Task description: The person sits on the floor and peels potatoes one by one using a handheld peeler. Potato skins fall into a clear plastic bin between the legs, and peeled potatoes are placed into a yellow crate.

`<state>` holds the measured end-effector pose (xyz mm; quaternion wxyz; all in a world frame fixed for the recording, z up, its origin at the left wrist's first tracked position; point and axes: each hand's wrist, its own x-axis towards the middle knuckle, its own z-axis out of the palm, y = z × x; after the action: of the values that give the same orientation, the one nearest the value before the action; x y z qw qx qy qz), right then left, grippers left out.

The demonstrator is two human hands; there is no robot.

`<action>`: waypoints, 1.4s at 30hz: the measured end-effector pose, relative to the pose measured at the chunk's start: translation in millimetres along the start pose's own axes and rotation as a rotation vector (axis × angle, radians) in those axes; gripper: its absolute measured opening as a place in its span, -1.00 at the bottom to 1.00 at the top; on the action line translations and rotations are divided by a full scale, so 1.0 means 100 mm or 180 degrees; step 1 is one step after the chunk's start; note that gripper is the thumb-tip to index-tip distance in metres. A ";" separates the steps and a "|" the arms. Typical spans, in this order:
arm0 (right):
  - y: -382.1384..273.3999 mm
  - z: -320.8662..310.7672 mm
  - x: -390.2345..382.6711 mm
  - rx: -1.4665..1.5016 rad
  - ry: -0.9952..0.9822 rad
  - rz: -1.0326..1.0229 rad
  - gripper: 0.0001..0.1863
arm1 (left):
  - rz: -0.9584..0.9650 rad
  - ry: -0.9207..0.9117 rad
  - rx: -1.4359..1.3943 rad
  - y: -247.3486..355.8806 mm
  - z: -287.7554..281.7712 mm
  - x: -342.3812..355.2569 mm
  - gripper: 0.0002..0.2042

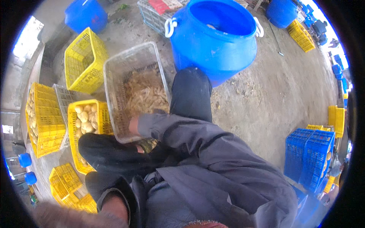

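Note:
My right hand (134, 124), at the end of a grey sleeve, is at the near left corner of a translucent plastic basket (110, 91) holding pale peelings (146, 93); its fingers are unclear. A blurred brown shape at the lower left edge looks like my left hand (57, 214); its fingers cannot be made out. A yellow crate (72, 125) of pale round tubers (85, 116) stands left of the basket. A large blue barrel (213, 57) with white handles stands beyond my dark-trousered knee (192, 93).
Yellow crates (49, 114) line the left, with another (83, 49) behind and more (66, 178) at lower left. Blue crates (315, 159) stand at right. Other barrels (279, 13), a grey crate (156, 21) and a yellow crate (302, 36) are at the back on the concrete floor (262, 102).

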<state>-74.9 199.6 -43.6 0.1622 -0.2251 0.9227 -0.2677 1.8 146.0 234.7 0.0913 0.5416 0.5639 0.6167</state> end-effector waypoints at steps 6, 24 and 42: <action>0.10 0.09 -0.28 -0.0243 -0.0185 0.0206 -0.76 | 0.0346 0.0266 0.0240 0.09 -0.11 -0.33 -0.60; -0.11 -0.10 -0.39 -0.0426 -0.0992 0.0879 -0.82 | 0.0651 0.1624 0.1667 0.63 -0.52 -1.40 -0.58; 0.35 0.31 -0.18 -0.0373 -0.0921 0.0601 -0.80 | -0.3356 0.2548 0.4412 -1.13 -1.42 -4.01 -0.58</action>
<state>-57.9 221.6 -85.2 0.3043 -0.1828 0.9207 -0.1619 -5.0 -190.1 -50.1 -0.1831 -0.0993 0.9641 0.1648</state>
